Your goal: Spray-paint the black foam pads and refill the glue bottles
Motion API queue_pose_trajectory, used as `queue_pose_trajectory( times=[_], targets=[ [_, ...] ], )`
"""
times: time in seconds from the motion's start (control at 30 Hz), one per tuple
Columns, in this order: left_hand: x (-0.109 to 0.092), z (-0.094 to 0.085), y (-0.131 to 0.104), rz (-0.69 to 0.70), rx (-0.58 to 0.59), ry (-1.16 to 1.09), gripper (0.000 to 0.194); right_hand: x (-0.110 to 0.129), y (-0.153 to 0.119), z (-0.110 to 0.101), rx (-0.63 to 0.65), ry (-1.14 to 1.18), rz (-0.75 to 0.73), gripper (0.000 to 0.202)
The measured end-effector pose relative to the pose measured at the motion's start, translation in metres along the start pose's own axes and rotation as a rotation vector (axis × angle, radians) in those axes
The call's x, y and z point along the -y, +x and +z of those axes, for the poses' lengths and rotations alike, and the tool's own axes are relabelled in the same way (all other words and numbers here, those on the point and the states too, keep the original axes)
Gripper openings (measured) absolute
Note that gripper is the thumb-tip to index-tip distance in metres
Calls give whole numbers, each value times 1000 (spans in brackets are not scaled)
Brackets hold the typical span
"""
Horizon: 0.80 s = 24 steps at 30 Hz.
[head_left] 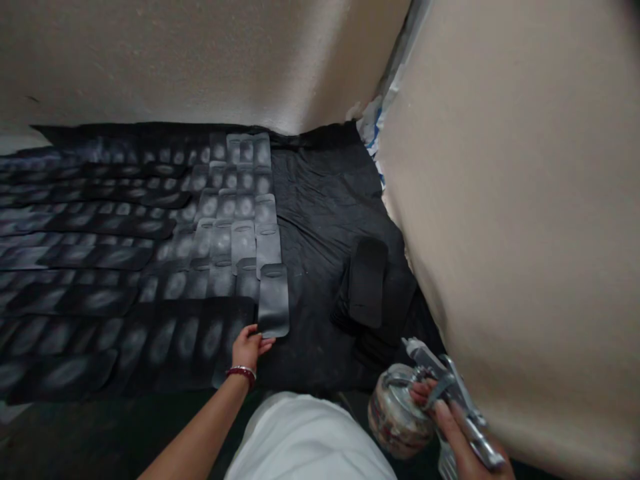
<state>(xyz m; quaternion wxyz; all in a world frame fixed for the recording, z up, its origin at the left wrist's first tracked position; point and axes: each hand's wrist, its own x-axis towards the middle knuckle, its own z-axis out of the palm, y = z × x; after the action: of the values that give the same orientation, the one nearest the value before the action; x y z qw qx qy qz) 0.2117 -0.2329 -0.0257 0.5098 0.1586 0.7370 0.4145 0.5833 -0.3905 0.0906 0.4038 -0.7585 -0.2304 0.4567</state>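
My left hand (pixel 249 348), with bracelets at the wrist, has its fingers on the lower edge of a dark flat panel with rounded corners (pixel 274 303). The panel has a slot near its top and a greyish sheen. It lies at the right end of rows of similar panels (pixel 220 243), many with pale misted spots. In my right hand (pixel 450 427) is a metal spray gun (pixel 457 393), its nozzle pointing up and left. A paint-smeared cup (pixel 400 413) hangs beneath the gun.
A stack of black panels (pixel 369 283) sits to the right on the wrinkled black sheet (pixel 320 193). A beige wall covering (pixel 515 200) rises on the right, and another wall (pixel 200 60) stands behind the sheet.
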Motion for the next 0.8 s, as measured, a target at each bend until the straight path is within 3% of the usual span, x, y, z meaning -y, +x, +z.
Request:
queue_pose_trajectory(
  times=[0.07,0.13,0.23,0.3,0.4,0.53,0.63,0.7,0.8],
  targets=[
    [4,-9,3,-37,-1,70,17,-1,1,2,27,13,-24,53],
    [4,-16,4,4,1,284,13,-3,0,3,32,8,-49,49],
    [-2,-23,5,227,-17,682,20,-5,-3,4,5,21,-101,45],
    [-9,-14,5,339,26,775,17,-5,-6,6,0,28,-126,43],
    [-18,28,-3,372,203,684,12,-2,-10,11,-3,21,-155,41],
    [-26,115,-28,330,509,543,9,7,-12,15,-39,4,-186,41],
    [-26,171,-47,279,624,612,14,14,-10,16,-73,10,-212,41],
    [-26,195,-56,208,652,685,18,17,-8,15,-104,21,-223,42],
    [-25,212,-62,36,717,667,18,19,-7,12,-138,10,-226,40]
  ],
)
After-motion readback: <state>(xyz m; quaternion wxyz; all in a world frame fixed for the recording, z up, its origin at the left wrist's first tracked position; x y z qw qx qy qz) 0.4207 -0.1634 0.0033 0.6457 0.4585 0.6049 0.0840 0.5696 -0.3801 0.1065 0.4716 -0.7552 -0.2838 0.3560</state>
